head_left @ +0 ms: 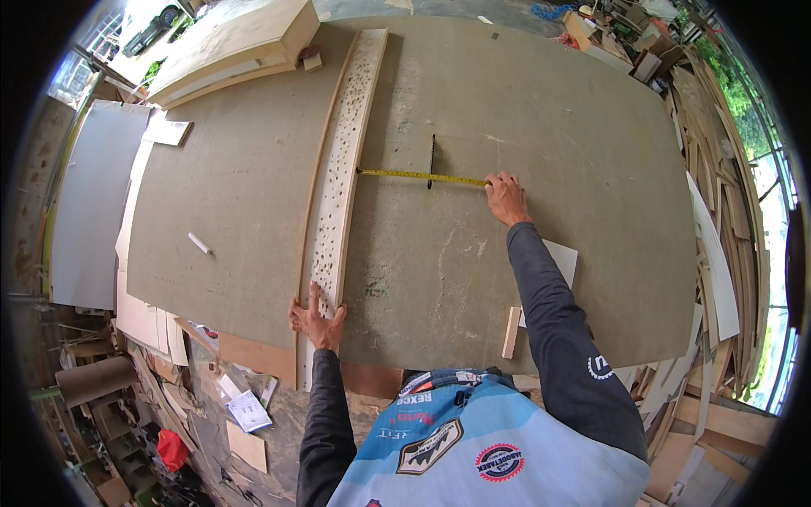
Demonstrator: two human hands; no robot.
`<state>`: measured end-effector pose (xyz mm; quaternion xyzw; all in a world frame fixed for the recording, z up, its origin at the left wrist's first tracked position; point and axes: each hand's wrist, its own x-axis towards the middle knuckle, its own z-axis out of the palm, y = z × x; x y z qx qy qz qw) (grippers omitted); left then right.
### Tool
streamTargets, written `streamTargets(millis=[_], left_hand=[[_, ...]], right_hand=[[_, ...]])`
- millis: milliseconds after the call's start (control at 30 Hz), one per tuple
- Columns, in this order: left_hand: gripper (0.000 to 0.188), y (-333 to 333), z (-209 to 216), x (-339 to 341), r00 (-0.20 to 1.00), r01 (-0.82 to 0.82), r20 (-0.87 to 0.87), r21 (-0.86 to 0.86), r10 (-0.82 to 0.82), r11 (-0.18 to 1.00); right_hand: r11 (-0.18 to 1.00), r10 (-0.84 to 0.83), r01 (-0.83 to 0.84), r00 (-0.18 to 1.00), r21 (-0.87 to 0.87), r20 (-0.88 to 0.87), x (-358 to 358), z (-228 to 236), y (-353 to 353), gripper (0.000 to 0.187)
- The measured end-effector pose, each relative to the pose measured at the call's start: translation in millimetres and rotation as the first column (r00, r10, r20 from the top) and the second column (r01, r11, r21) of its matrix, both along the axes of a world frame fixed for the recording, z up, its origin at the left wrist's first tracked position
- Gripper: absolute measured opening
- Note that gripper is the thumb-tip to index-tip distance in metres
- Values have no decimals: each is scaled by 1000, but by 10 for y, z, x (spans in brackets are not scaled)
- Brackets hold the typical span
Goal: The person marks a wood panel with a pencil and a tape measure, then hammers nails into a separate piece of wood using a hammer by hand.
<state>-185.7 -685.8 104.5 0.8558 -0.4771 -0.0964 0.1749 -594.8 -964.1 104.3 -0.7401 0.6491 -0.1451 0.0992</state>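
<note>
A long narrow board (336, 160), speckled with dark holes on a pale face, lies across the worktop from far to near. My left hand (318, 325) straddles its near end, thumb at the right edge, index finger stretched along the face, other fingers at the left edge. Out to the right, my right hand (507, 198) is closed on a yellow tape measure (414, 175). The blade runs left to the board's right edge; any tape case is hidden by the hand. Crossing the blade is a thin dark strip (432, 156).
The large worn worktop (608, 169) carries a white stick (199, 243), a small wood block (512, 332) and a white sheet (562, 260) partly under my right arm. A pale wooden box (232, 55) stands far left. Timber strips (718, 160) are stacked right.
</note>
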Motion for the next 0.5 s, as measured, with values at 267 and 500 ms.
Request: streamTargets(millis=[267, 500], left_hand=[[95, -16, 11, -11, 999, 7, 42, -17, -6, 1000], [93, -19, 47, -13, 1000, 0, 31, 5, 0, 1000]], right_hand=[[999, -26, 26, 1000, 33, -1, -16, -15, -4, 19], [1000, -24, 23, 1000, 4, 20, -14, -24, 4, 19]])
